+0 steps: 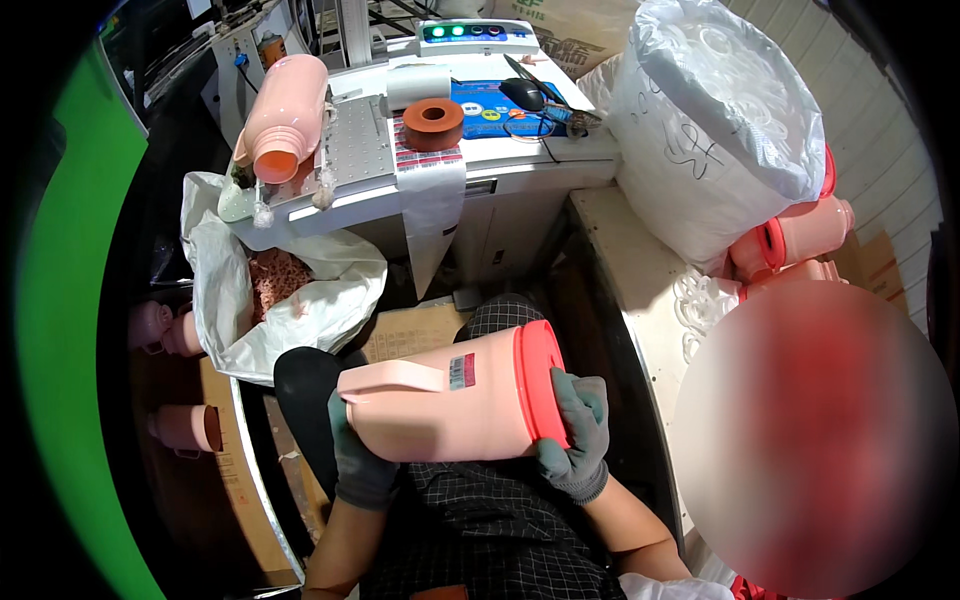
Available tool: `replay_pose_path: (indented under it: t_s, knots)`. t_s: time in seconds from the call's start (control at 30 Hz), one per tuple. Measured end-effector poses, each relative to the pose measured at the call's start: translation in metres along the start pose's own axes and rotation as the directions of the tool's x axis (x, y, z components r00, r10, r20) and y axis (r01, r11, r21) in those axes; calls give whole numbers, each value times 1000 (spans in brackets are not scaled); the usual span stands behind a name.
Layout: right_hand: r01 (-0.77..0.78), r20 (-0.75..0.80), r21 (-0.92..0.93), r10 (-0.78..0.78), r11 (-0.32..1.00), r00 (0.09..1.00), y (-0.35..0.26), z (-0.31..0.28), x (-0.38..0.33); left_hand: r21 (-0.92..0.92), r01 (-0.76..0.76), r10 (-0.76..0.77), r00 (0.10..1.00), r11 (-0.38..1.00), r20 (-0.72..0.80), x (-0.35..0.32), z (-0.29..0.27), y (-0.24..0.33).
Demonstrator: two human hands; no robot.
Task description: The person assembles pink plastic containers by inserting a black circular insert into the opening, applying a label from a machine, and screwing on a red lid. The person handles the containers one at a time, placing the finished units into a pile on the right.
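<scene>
Both my hands wear grey-green gloves and hold a large pink plastic jug [450,425] sideways above my lap. The jug's handle faces up, and a small barcode label [462,371] sticks to its side near the handle. A wide red rim piece [541,384] caps its right end. My left hand [358,450] cups the left end from below, partly hidden behind the jug. My right hand [579,436] grips the red end with bent fingers.
Ahead, a white machine table bears another pink jug [287,110], a brown tape-like roll [433,124] over a label strip [432,200], and a black mouse [522,94]. A sack of white rings [680,150] stands right; an open white bag [330,290] hangs left. A blurred patch covers the lower right.
</scene>
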State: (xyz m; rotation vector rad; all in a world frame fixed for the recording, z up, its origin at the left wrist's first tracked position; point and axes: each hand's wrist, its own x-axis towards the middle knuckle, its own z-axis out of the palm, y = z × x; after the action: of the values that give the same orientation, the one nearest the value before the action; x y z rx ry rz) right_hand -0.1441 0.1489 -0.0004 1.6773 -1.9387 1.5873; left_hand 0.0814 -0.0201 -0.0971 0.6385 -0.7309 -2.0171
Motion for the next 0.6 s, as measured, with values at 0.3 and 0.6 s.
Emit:
replay_pose_path:
  t_s: [0.3,0.6]
  knots:
    - [-138,-6,69,138,988,990,-16,-12,-5,476,-235,277,961,847,-19,8,20,18]
    - [-509,119,509,529,694,840,-46,-49,51,693,-337,355,927,638,124,4,51,35]
